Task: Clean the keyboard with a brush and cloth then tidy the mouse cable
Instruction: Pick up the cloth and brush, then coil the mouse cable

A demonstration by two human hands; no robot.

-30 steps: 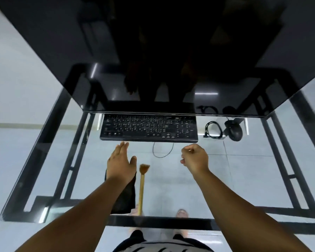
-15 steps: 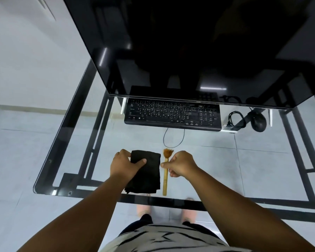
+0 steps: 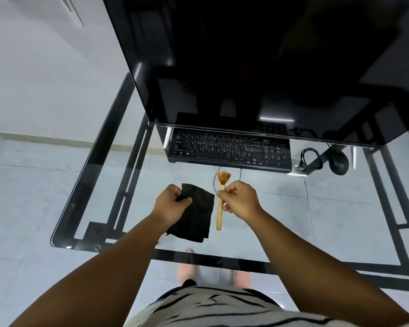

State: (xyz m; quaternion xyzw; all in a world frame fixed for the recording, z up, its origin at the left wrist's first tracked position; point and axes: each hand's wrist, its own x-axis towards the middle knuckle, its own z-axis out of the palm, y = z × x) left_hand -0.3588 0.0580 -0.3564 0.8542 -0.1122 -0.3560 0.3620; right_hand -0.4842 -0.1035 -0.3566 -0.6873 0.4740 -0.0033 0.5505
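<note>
the keyboard (image 3: 229,151) is set at the far side of the glass tabletop (image 3: 340,208), partly under the dark monitor (image 3: 257,67). at its 6 o'clock, the brush (image 3: 220,201) is pinched in the right hand (image 3: 240,200), bristles toward 12 o'clock. the black cloth (image 3: 196,215) is gripped at its corner by the left hand (image 3: 172,204). the mouse (image 3: 339,163) and its coiled cable (image 3: 311,158) are seen at the keyboard's 3 o'clock.
</note>
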